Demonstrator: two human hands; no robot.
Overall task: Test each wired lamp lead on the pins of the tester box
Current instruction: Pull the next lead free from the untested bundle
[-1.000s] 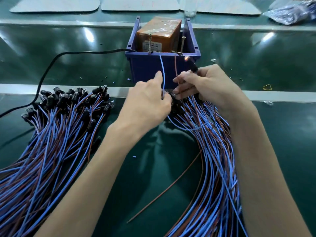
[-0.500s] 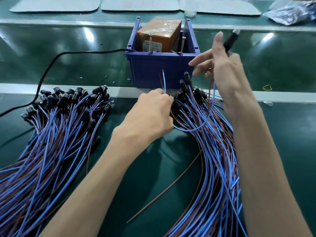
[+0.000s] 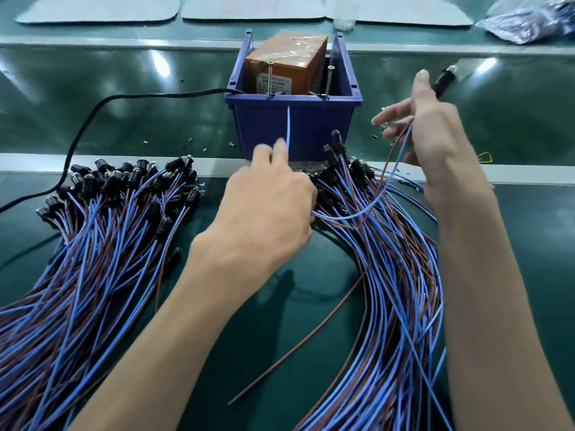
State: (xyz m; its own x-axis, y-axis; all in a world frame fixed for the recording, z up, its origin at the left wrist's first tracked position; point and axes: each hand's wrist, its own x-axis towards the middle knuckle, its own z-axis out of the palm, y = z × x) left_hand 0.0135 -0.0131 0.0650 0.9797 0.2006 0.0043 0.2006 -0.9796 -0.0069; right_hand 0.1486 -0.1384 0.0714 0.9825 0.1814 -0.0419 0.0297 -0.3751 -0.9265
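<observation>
Right hand (image 3: pixel 435 135), I see raised, gripping lamp lead (image 3: pixel 443 82): black holder, blue and brown wires drooping. Left hand (image 3: pixel 267 206) pinches blue wire end (image 3: pixel 288 129) upright before tester box (image 3: pixel 289 66).

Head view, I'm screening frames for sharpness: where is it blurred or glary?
Head view: fingers of the left hand and the right hand are motion-blurred; glare spots sit on the green table; the wire bundle at left is sharp.

Left fingers (image 3: pixel 281 150) in motion blur
</observation>
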